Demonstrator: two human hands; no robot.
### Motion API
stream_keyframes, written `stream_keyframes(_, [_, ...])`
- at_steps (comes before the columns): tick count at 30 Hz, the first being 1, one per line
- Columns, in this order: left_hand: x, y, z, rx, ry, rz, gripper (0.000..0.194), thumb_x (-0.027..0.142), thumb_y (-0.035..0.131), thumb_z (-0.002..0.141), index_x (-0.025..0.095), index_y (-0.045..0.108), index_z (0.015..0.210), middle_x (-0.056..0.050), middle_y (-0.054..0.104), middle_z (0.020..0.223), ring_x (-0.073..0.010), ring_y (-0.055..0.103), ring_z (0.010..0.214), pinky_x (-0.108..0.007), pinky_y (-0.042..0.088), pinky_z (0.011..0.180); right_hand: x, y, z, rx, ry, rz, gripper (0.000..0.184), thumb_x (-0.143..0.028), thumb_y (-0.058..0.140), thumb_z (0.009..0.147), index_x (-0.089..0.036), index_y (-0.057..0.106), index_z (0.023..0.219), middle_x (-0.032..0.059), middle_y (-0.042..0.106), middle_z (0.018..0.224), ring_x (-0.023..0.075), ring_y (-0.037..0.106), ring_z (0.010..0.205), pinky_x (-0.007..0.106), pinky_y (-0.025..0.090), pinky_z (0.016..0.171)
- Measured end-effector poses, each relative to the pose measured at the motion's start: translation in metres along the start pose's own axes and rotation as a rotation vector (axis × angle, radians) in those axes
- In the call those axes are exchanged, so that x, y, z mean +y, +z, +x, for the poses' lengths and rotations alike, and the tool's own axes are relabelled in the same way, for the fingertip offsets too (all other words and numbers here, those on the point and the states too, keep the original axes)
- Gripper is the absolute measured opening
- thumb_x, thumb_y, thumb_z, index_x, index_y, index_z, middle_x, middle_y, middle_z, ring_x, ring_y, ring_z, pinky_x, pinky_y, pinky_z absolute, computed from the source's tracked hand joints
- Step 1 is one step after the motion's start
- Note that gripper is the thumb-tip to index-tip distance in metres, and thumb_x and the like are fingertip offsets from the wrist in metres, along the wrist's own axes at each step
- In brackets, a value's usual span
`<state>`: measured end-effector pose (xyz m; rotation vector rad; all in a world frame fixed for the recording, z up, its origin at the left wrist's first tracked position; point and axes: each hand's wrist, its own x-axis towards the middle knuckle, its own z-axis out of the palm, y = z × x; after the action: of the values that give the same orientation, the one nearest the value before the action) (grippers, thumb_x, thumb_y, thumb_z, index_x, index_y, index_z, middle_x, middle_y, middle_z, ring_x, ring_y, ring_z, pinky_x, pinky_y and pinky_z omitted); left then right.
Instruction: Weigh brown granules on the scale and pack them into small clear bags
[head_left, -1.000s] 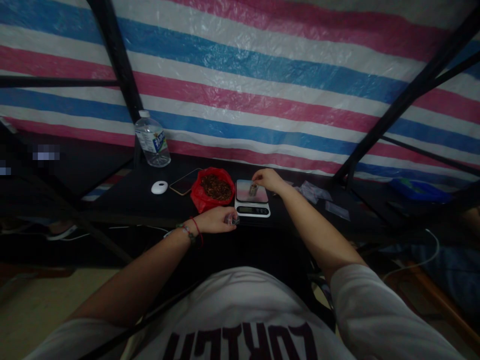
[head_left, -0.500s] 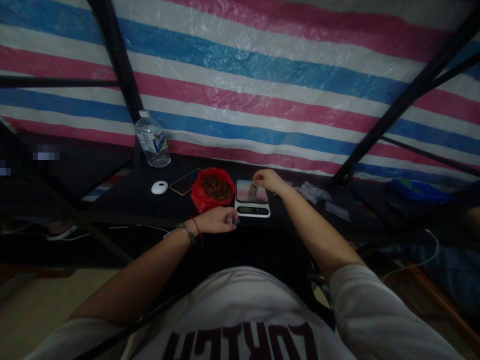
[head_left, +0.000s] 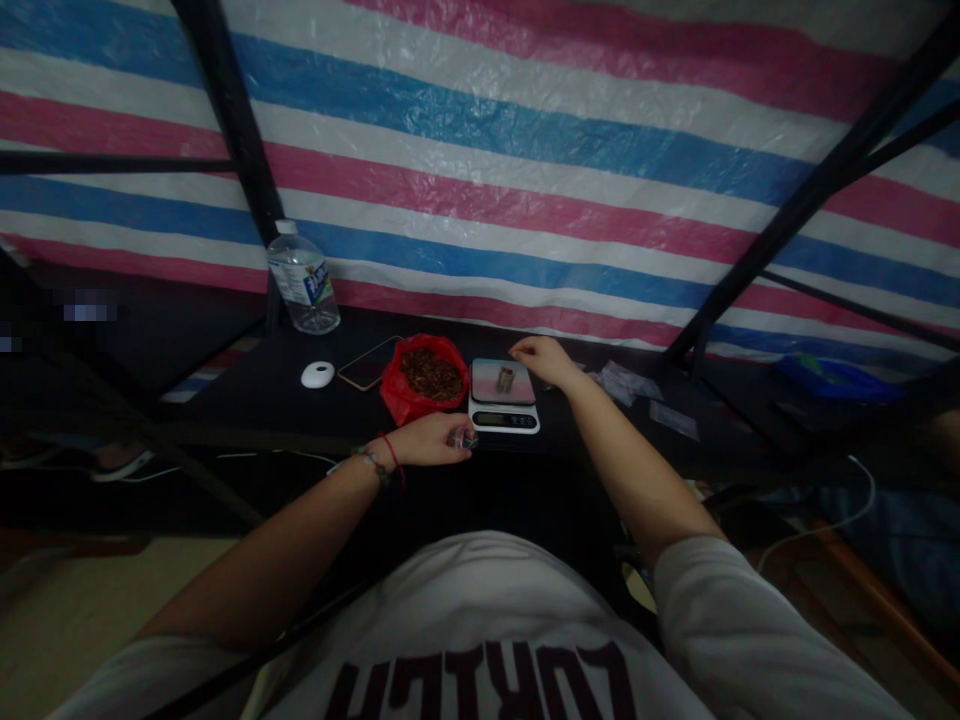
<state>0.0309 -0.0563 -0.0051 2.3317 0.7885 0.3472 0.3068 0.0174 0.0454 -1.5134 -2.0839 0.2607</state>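
My left hand (head_left: 433, 440) is closed round a small clear plastic piece (head_left: 463, 437) at the shelf's front edge, just left of the scale. Above the far right corner of the digital scale (head_left: 504, 418) is my right hand (head_left: 546, 357), its fingertips pinched together; whether anything tiny is between them I cannot make out. On the scale's plate stands a small brownish container (head_left: 505, 377), slightly apart from the right fingers. Beside the scale sits an open red plastic bag (head_left: 401, 398) full of small dark brown dried pieces (head_left: 430, 372).
Left of the bag lie a phone (head_left: 367, 370) and a white rounded device (head_left: 318, 375), with a large plastic bottle (head_left: 304, 285) behind. Small clear bags (head_left: 626, 383) lie to the right. Black metal posts (head_left: 240, 120) and a striped sheet (head_left: 480, 190) bound the back.
My right hand has drawn slightly back and to the right, away from the small container on the scale. The left hand stays nearly in place with the clear plastic piece.
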Motion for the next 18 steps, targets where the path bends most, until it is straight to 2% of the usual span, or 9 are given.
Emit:
stream_keyframes(3, [0.001, -0.001, 0.0, -0.001, 0.003, -0.005, 0.026, 0.035, 0.062, 0.075, 0.018, 0.06, 0.094, 0.0, 0.062, 0.081, -0.0132, 0.057, 0.07, -0.022, 0.043, 0.064, 0.008, 0.004, -0.014, 0.161, 0.076, 0.106, 0.025, -0.028, 0.056, 0.082, -0.016, 0.073, 0.095, 0.006, 0.073, 0.09, 0.0165, 0.064, 0.078, 0.027, 0.048, 0.075])
stream_keyframes(7, [0.003, -0.001, 0.0, 0.035, 0.003, -0.029, 0.026, 0.035, 0.062, 0.075, 0.018, 0.058, 0.095, 0.0, 0.061, 0.08, -0.0134, 0.056, 0.07, -0.023, 0.043, 0.064, 0.033, 0.018, -0.039, 0.306, 0.201, 0.27, 0.041, -0.025, 0.041, 0.083, -0.013, 0.066, 0.112, 0.004, 0.068, 0.075, 0.0148, 0.058, 0.064, 0.027, 0.047, 0.066])
stream_keyframes(9, [0.002, 0.0, 0.0, 0.069, -0.003, -0.048, 0.028, 0.035, 0.062, 0.075, 0.018, 0.057, 0.097, 0.0, 0.06, 0.081, -0.0139, 0.056, 0.07, -0.024, 0.043, 0.064, 0.046, 0.024, -0.052, 0.353, 0.245, 0.327, 0.046, -0.02, 0.037, 0.079, -0.011, 0.063, 0.117, 0.0042, 0.068, 0.077, 0.0145, 0.057, 0.063, 0.026, 0.047, 0.064])
stream_keyframes(12, [0.002, 0.001, 0.0, 0.119, -0.006, -0.081, 0.031, 0.036, 0.062, 0.076, 0.018, 0.054, 0.099, -0.001, 0.06, 0.084, -0.0149, 0.056, 0.073, -0.026, 0.044, 0.066, 0.057, 0.027, -0.07, 0.455, 0.299, 0.315, 0.045, -0.017, 0.039, 0.075, -0.01, 0.063, 0.113, 0.0058, 0.067, 0.082, 0.0156, 0.057, 0.068, 0.027, 0.047, 0.067])
stream_keyframes(15, [0.006, 0.002, 0.0, 0.135, 0.009, -0.119, 0.031, 0.035, 0.06, 0.078, 0.018, 0.05, 0.101, -0.001, 0.058, 0.084, -0.0147, 0.057, 0.073, -0.026, 0.044, 0.065, 0.047, 0.023, -0.086, 0.473, 0.29, 0.253, 0.038, -0.017, 0.04, 0.075, -0.014, 0.065, 0.105, 0.0053, 0.066, 0.082, 0.0169, 0.058, 0.071, 0.028, 0.047, 0.07])
stream_keyframes(18, [0.016, 0.004, -0.002, 0.114, 0.024, -0.107, 0.031, 0.035, 0.059, 0.079, 0.019, 0.048, 0.103, 0.0, 0.058, 0.083, -0.0145, 0.057, 0.071, -0.026, 0.044, 0.064, 0.012, 0.017, -0.097, 0.365, 0.16, 0.247, 0.033, -0.016, 0.043, 0.078, -0.019, 0.066, 0.103, 0.005, 0.066, 0.087, 0.018, 0.06, 0.079, 0.029, 0.048, 0.075])
